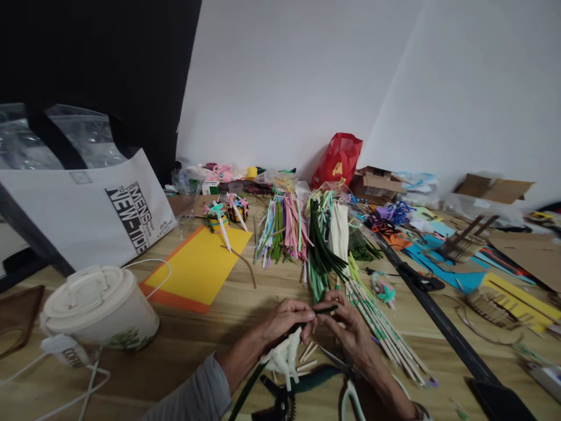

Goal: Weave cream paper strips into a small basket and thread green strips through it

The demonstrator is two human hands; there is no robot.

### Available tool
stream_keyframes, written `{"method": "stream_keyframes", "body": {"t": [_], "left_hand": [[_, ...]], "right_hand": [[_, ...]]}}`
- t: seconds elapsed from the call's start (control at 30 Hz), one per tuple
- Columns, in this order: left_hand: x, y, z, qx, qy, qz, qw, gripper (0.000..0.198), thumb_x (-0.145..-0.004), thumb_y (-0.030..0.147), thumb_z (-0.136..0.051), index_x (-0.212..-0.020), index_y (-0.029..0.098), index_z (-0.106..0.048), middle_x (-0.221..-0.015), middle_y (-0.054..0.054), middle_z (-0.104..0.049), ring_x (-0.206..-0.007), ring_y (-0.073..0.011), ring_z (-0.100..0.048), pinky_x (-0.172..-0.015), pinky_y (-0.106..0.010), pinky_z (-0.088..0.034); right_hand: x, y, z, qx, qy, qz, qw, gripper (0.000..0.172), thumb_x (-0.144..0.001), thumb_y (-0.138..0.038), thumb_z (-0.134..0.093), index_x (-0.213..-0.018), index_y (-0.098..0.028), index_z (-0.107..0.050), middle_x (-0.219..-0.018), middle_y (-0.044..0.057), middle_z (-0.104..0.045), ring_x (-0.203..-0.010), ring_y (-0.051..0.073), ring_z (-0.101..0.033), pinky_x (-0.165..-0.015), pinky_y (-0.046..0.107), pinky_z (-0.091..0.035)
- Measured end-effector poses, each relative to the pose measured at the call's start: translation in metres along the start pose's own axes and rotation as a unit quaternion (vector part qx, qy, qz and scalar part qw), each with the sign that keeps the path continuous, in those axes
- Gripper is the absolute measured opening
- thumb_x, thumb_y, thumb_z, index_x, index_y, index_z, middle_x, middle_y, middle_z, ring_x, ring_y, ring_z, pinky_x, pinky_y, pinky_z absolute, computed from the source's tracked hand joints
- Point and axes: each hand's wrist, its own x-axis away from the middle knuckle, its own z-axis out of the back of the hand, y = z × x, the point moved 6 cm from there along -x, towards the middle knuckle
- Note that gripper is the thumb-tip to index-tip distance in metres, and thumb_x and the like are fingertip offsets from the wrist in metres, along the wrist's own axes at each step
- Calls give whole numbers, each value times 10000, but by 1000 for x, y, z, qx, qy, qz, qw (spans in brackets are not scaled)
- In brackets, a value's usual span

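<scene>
Left hand (pixel 287 321) and right hand (pixel 344 324) pinch a dark green pipe cleaner (pixel 326 309). A white lidded paper cup (pixel 99 307) stands at lower left.

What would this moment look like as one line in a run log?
Left hand: pinches dark green pipe cleaner | Right hand: pinches same | Near: white fluffy stem, scissors

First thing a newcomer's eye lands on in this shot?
Probably the fan of pink, green and cream chenille-stem bundles across the middle of the light wooden table, just above the bare left hand and right hand pinching a dark green chenille stem. Next come the yellow-and-orange card sheet left of the bundles and the glossy red plastic bag against the back wall.
</scene>
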Motion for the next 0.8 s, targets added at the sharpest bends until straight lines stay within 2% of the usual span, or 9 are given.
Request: {"method": "stream_keyframes", "body": {"t": [0.17,0.3,0.37,0.47,0.57,0.63,0.7,0.8], "left_hand": [[2,4,2,-80,26,-21,996,351,-741,473,-619,-740,122,-628,-494,25,-555,-408,-83,-404,-460,-217,-255],[6,15,-1,-219,60,-50,973,266,-801,375,-561,-740,127,-635,-497,29,-552,-454,-100,-448,-510,-213,-315],[9,23,-4,-320,93,-57,941,230,-831,296,-531,-723,128,-647,-527,17,-573,-518,-115,-496,-558,-216,-344],[17,30,-10,-476,142,-48,867,250,-881,261,-488,-760,147,-675,-638,-12,-637,-608,-134,-547,-621,-230,-372],[25,27,-20,-587,138,-61,795,269,-943,285,-429,-904,185,-676,-800,-45,-692,-755,-173,-606,-725,-259,-407],[28,23,-25,-634,134,-78,758,264,-962,257,-396,-1001,202,-652,-907,-64,-698,-851,-192,-618,-797,-280,-415],[29,19,-27,-657,119,-83,740,272,-971,245,-373,-1057,202,-627,-951,-80,-693,-893,-207,-621,-826,-300,-418],[28,23,-25,-637,125,-69,757,270,-967,275,-387,-1039,197,-635,-925,-80,-696,-866,-215,-624,-794,-300,-421]], "right_hand": [[-1,-14,3,45,-21,39,998,158,-919,-318,-573,-899,-238,-708,-1178,87,-586,-1122,245,-548,-971,356,-419],[-1,-16,0,57,-55,24,997,178,-927,-340,-552,-856,-215,-658,-942,60,-652,-925,221,-605,-825,314,-459],[0,-13,-2,77,-56,8,995,223,-932,-370,-530,-824,-203,-631,-824,41,-628,-801,203,-590,-721,296,-446],[1,-4,-3,114,-39,-26,992,288,-929,-413,-510,-754,-191,-570,-718,12,-557,-682,176,-520,-626,282,-387],[3,6,-7,107,-43,-75,991,344,-926,-458,-489,-710,-191,-516,-674,-7,-502,-641,157,-456,-589,271,-341],[4,12,-9,82,-47,-107,990,374,-917,-494,-484,-699,-190,-506,-658,-14,-480,-626,149,-422,-572,266,-319],[4,16,-9,60,-44,-133,988,399,-900,-529,-495,-692,-189,-508,-636,-22,-460,-604,141,-395,-552,263,-292],[3,19,-7,30,-37,-151,987,430,-863,-568,-535,-667,-186,-507,-607,-29,-443,-589,136,-383,-540,261,-270]]}}
